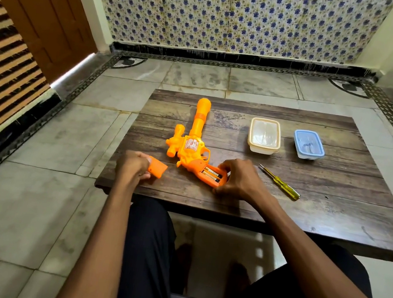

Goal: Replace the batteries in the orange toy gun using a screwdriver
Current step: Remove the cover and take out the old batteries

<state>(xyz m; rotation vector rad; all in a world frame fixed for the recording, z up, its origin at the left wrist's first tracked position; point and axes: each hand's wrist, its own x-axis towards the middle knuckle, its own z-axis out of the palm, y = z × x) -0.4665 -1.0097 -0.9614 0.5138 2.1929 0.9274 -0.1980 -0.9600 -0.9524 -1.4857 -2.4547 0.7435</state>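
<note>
Right hand (239,178) of mine grasps the butt of the orange toy gun (192,145), which lies flat on the wooden table (333,215), barrel pointing away from me; my left hand (133,166) holds the detached orange cover (158,167). One yellow screwdriver (281,183) lies near my right wrist, untouched. One cream container (265,136) and one blue container (308,144) stand beyond it. The open grip exposes two batteries (212,174).

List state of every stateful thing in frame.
orange toy gun, flat on table, battery bay open
batteries, seated in bay
battery cover, off, held by left hand
right hand, holding the gun's butt end
screwdriver, lying on table, untouched
cream container, lid on
blue container, lid on
</note>
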